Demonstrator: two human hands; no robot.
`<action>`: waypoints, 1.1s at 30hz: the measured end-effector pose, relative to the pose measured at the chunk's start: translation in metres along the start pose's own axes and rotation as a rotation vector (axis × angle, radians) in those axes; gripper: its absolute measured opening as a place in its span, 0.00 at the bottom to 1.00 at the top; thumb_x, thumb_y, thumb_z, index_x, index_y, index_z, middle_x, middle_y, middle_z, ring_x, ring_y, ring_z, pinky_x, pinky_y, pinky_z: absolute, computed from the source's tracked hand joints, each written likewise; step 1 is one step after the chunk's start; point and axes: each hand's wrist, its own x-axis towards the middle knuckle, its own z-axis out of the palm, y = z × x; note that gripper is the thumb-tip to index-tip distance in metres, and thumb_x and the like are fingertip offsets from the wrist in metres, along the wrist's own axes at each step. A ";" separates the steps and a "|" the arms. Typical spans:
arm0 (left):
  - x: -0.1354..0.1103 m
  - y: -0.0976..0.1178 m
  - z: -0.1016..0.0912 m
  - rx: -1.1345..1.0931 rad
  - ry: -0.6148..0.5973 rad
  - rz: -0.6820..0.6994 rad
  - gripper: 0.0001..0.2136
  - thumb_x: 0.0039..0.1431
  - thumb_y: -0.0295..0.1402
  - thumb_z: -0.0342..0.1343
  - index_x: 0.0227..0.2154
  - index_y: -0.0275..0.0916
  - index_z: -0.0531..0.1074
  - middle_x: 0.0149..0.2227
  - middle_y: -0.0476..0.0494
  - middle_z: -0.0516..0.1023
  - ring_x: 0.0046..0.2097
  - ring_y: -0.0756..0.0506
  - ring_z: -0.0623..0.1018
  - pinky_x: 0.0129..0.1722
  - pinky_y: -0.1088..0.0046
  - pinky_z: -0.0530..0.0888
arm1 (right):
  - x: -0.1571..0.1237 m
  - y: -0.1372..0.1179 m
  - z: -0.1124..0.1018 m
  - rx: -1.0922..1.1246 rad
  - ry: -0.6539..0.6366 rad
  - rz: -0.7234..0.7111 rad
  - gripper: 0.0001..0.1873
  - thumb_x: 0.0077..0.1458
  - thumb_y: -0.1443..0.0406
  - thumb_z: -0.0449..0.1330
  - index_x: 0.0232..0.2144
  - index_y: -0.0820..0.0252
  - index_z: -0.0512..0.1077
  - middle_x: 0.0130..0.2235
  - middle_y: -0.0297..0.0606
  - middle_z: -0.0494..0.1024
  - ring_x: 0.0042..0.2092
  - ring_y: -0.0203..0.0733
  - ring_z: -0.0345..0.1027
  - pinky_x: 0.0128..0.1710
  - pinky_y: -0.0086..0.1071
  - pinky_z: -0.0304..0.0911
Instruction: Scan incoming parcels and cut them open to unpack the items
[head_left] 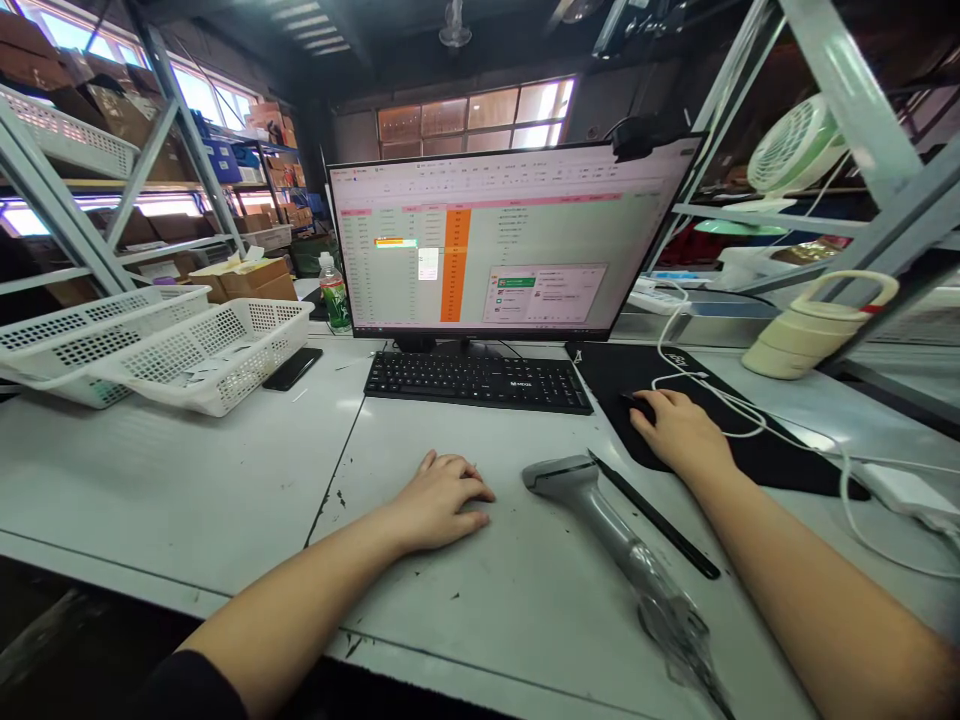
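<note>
My right hand (679, 432) is closed over a black computer mouse (637, 407), mostly hidden under the fingers, on a black mouse pad (615, 385). My left hand (442, 500) rests on the white table (247, 480) with its fingers loosely apart and nothing in them. Between the two arms lie a grey barcode scanner (611, 525) and a black pen (660, 518). A black keyboard (480, 380) sits in front of the monitor (480, 245), which shows a spreadsheet with an orange column and a small chat window.
At the left stand white plastic baskets (217, 385) and a black phone (293, 369). A bottle (334, 292) is beside the monitor. On the right are a cream tumbler (802, 325), white cables (757, 420), a white power adapter (900, 492) and a green fan (796, 148).
</note>
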 end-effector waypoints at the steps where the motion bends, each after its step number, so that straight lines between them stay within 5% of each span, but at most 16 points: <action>1: 0.000 0.000 0.000 0.002 -0.002 0.000 0.15 0.64 0.38 0.59 0.52 0.48 0.77 0.56 0.42 0.74 0.65 0.38 0.68 0.72 0.37 0.48 | 0.000 0.000 0.000 0.001 0.005 0.000 0.29 0.68 0.54 0.45 0.62 0.62 0.69 0.63 0.55 0.68 0.57 0.61 0.69 0.53 0.48 0.67; 33: 0.000 -0.001 0.001 0.019 -0.005 -0.002 0.15 0.65 0.37 0.60 0.53 0.46 0.77 0.56 0.42 0.74 0.65 0.38 0.69 0.72 0.37 0.49 | -0.003 -0.004 -0.002 -0.021 0.013 0.034 0.26 0.70 0.57 0.46 0.63 0.61 0.69 0.63 0.53 0.68 0.56 0.60 0.69 0.53 0.46 0.66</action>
